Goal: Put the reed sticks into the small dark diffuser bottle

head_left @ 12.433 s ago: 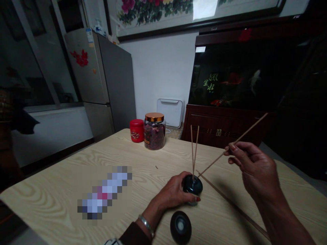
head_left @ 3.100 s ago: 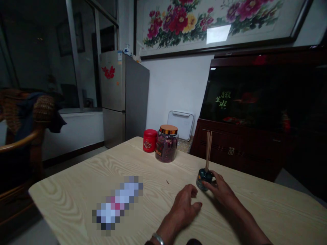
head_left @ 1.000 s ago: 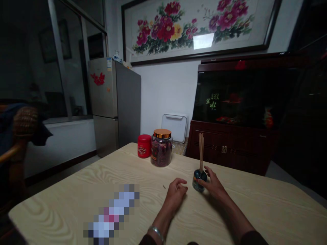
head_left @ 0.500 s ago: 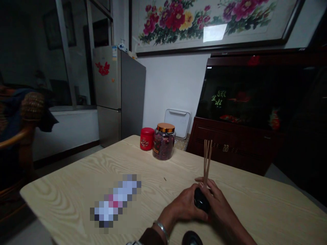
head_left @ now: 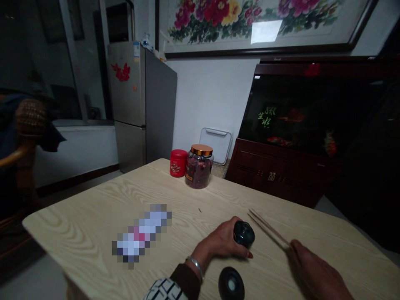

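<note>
A small dark round bottle stands on the pale wooden table. My left hand is wrapped round it from the left. Several thin wooden sticks lie flat on the table to the right of the bottle. My right hand rests at their near end, and its fingers seem closed on the sticks' tips, though the hand is dark and blurred. A dark round lid with a pale centre lies on the table in front of the bottle.
A glass jar with a copper lid and a red tin stand at the table's far edge. A blurred-out oblong object lies left of my hands. Behind are a fridge, a fish tank and a chair.
The sticks stood upright in the bottle half a second ago; now they lie on the table to its right, with my right hand at their end. My left hand stays on the bottle.
</note>
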